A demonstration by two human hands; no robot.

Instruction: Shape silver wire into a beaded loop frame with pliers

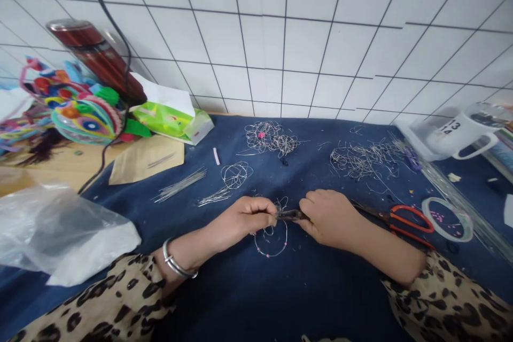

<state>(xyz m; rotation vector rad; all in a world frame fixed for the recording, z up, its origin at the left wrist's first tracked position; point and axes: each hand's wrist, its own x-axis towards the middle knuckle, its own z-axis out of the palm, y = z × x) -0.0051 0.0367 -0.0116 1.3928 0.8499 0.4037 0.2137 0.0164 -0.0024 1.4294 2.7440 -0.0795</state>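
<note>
My left hand (pixel 249 221) pinches a thin wire piece (pixel 269 255), bent into loops with small pink beads along its lower curve. My right hand (pixel 326 219) is closed round dark pliers (pixel 293 215), whose jaws meet the wire at my left fingertips. The pliers' handles are mostly hidden in my right palm. Behind my hands lie a round wire shape (pixel 236 175), a bundle of short wires (pixel 215 197) and a bundle of straight wires (pixel 181 185). Red-handled scissors (pixel 412 219) rest beside my right forearm.
Tangled wire (pixel 269 138) with a pink bit lies at the back, and more wire (pixel 360 159) at the right. A round bead dish (pixel 427 208), a white mug (pixel 460 133), a plastic bag (pixel 68 230), a tissue pack (pixel 168 117) and a red flask (pixel 98 59) stand around.
</note>
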